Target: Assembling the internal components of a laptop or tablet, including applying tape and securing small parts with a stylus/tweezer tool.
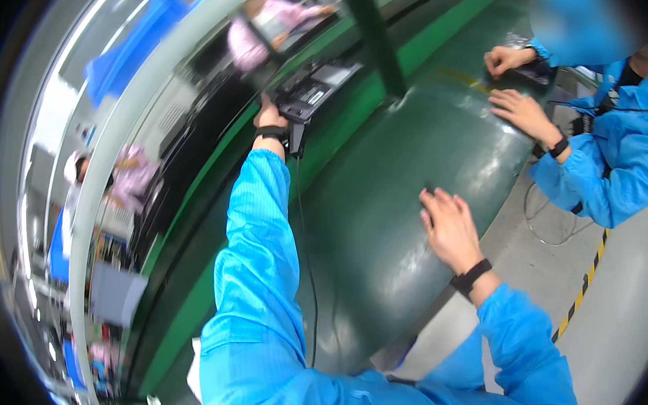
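Observation:
My left hand point(268, 117) reaches out to the far side of the bench and grips the left end of a flat black electronic unit point(317, 91). The unit has a white label and a grey panel on its upper face, and it lies over the green conveyor strip. Part of my left fingers is hidden at its edge. My right hand point(453, 230) rests on the dark green bench top point(370, 222), palm down, fingers somewhat apart, holding nothing I can make out. Black bands circle both wrists, and a thin cord point(307, 263) trails from the left one.
At the right, a co-worker in a blue smock point(602, 133) has both hands on the bench near a dark object point(535, 71). A green post point(373, 36) rises from the bench beyond the unit. Workers in pink point(133, 177) sit across the line.

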Available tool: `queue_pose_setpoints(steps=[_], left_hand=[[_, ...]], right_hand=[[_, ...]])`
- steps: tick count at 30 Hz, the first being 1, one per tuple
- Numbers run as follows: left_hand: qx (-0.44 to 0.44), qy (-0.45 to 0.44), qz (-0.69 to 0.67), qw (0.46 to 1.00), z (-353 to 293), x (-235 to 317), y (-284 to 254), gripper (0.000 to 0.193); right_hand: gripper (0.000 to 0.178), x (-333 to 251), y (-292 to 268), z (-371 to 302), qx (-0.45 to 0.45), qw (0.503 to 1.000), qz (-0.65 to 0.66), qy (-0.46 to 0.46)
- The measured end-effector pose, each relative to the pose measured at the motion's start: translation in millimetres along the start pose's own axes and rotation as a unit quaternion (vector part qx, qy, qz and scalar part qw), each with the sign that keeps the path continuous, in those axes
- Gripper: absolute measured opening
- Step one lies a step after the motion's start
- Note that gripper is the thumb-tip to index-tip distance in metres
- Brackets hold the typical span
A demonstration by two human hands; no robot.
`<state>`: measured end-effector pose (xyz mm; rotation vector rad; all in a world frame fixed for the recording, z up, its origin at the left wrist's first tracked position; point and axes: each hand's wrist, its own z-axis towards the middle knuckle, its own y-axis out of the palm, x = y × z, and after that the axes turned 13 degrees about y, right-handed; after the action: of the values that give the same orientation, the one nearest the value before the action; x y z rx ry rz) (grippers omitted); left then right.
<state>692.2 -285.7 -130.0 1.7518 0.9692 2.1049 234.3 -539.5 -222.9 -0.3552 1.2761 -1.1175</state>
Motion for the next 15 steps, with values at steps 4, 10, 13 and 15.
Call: queue_pose_setpoints(steps=[4, 10, 13, 15], left_hand=[[-0.019, 0.022, 0.114, 0.993, -118, 86, -40, 0.050], [-0.014, -0.053, 0.078, 0.995, -282, 184, -182, 0.044], [-0.022, -0.105, 0.070, 0.992, -370, 197, -217, 0.037], [-0.025, -0.126, 0.068, 0.989, -410, 201, -245, 0.037]], right_hand=[[0.030, 19, 4, 3, 0.061, 0.998, 0.025, -0.017], [0.037, 22, -1, 4, 0.003, 0.956, 0.288, 0.055], [0.040, 8, 1, -10, -0.053, 0.931, 0.362, 0.016], [0.039, -30, 1, -38, -0.200, 0.834, 0.494, 0.143]])
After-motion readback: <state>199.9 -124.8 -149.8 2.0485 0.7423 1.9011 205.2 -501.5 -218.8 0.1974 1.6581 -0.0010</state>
